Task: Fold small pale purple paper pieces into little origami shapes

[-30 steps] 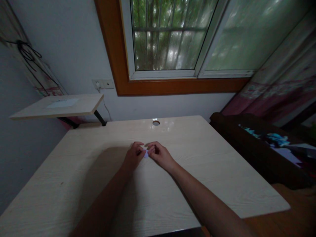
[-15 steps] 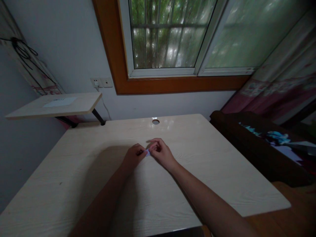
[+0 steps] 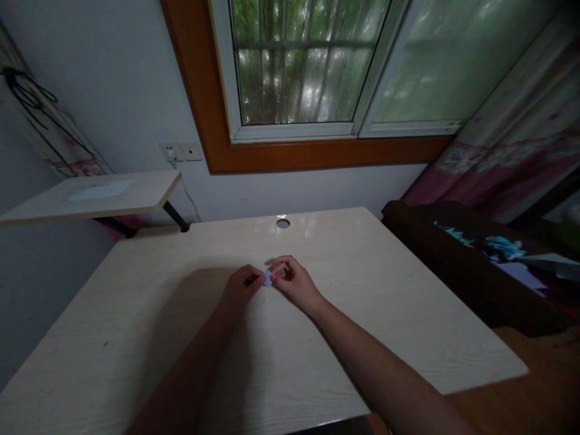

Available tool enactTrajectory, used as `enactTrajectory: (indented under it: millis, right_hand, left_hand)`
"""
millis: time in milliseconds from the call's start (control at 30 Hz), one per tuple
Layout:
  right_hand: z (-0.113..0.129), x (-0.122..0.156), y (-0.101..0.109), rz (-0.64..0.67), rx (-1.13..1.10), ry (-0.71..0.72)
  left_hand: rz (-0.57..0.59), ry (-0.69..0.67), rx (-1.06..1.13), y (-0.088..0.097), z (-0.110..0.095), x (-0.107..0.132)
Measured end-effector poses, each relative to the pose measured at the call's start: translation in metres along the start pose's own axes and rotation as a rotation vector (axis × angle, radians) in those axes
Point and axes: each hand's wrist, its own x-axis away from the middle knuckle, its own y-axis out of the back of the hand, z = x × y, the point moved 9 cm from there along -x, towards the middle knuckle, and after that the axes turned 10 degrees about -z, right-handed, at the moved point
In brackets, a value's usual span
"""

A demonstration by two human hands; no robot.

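Between my two hands, just above or on the pale wooden desk (image 3: 290,356), is a small piece of light purple paper (image 3: 267,278). My left hand (image 3: 241,287) pinches its left edge between thumb and fingers. From the other side, my right hand (image 3: 293,282) grips the right edge with thumb and forefinger, the remaining fingers curled loosely. The paper looks flat and is partly covered by my fingertips; any folds in it are too small to make out.
A raised shelf (image 3: 149,192) with a paper sheet (image 3: 102,190) stands at the back left. A round cable hole (image 3: 283,223) sits near the desk's far edge. To the right is a dark brown piece of furniture (image 3: 426,254) with assorted items on it. A window is ahead.
More of the purple paper's face now shows between my hands, as my left fingers have shifted slightly left and down. The whole view has turned a little.
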Motion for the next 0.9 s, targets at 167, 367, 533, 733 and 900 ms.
enactTrajectory:
  millis: [167,367,533,733,900]
  right_hand:
    - [0.005,0.001,-0.002,0.017,0.062,0.022]
    - [0.009,0.000,0.000,0.006,0.061,0.029]
    - [0.008,0.001,-0.001,0.016,0.086,0.023]
    - [0.009,0.003,-0.003,0.022,0.151,0.048]
    - [0.005,0.002,0.000,-0.014,0.133,0.031]
  left_hand:
    - [-0.013,-0.008,-0.024,0.001,-0.008,0.002]
    - [-0.033,-0.054,-0.095,0.002,-0.007,0.002]
    - [-0.032,-0.059,-0.103,0.002,-0.008,0.003]
    - [-0.010,-0.071,-0.127,0.001,-0.013,0.004]
    - [0.008,-0.021,-0.087,0.001,-0.006,0.004]
